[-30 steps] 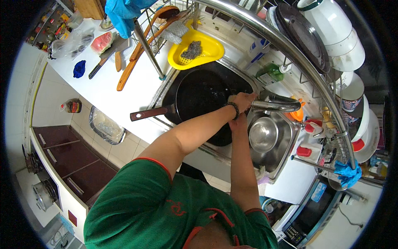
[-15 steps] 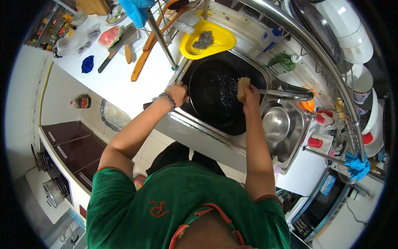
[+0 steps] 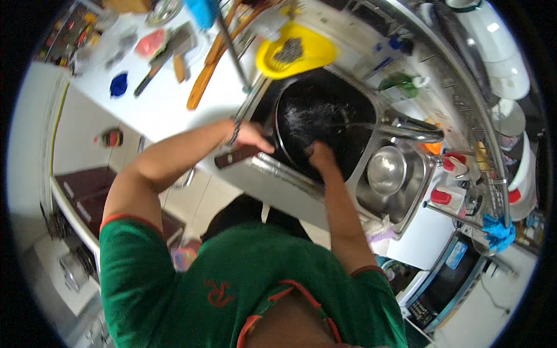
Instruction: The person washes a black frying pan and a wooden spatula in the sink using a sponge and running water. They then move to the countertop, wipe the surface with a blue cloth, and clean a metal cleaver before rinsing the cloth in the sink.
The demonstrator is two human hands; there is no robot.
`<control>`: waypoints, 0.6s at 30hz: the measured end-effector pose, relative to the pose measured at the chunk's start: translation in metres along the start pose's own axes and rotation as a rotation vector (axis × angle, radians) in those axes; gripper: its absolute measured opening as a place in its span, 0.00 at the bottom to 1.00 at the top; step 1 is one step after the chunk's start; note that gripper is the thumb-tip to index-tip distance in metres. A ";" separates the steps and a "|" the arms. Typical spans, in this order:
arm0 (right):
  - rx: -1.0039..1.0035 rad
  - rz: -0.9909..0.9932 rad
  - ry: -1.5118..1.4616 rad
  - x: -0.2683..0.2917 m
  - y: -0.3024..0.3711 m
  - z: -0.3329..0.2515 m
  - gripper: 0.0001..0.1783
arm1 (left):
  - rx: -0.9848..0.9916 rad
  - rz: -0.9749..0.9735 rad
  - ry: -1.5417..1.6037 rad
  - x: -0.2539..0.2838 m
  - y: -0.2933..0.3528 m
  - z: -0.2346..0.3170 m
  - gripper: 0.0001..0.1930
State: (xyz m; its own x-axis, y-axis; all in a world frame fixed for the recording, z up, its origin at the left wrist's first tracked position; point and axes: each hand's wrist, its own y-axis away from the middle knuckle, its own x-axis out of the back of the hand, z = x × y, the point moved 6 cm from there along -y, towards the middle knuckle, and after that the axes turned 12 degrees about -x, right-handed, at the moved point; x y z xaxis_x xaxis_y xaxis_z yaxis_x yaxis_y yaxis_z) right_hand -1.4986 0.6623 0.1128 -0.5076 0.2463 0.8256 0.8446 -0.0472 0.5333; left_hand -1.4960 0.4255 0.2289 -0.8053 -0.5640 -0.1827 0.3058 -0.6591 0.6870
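A black wok [image 3: 307, 107] lies in the left sink basin, its brown-and-black handle [image 3: 235, 156] reaching out over the front edge. My left hand [image 3: 253, 136] is closed at the base of that handle, near the rim; some of its fingers are hidden. Inside the wok, low on the near side, my right hand [image 3: 322, 156] presses down with closed fingers. The tan sponge in it is almost wholly hidden and blurred. Water runs from the faucet [image 3: 412, 133] into the wok and splashes on its far-left side.
A metal bowl [image 3: 387, 170] sits in the right basin [image 3: 371, 203]. Behind the sink is a yellow strainer [image 3: 322, 49] with a steel scourer [image 3: 288, 51]. A cleaver [image 3: 168, 55] and wooden utensils [image 3: 203, 81] lie on the left counter. Dish rack rails [image 3: 476, 116] arch on the right.
The wok has turned and shifted, bringing its handle over the front edge. My left hand has moved slightly right on it. My right hand has moved down and left inside the wok.
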 end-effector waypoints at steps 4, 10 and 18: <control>0.107 0.037 -0.778 0.090 0.038 -0.029 0.11 | 0.027 -0.088 0.538 -0.023 -0.022 -0.051 0.22; 0.109 0.024 -0.422 0.039 0.019 0.016 0.14 | 0.037 0.049 0.685 -0.058 -0.025 -0.037 0.13; 0.023 0.794 -0.547 0.156 0.098 0.068 0.23 | 0.022 0.067 0.819 -0.060 -0.025 -0.007 0.07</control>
State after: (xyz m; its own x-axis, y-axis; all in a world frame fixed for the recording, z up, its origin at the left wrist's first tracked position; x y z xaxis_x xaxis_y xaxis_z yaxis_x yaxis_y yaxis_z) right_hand -1.4834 0.7617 0.2813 0.3579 0.5682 0.7410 0.9137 -0.3767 -0.1524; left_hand -1.4514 0.4726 0.2180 -0.1576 -0.7917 -0.5902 0.3234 -0.6061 0.7267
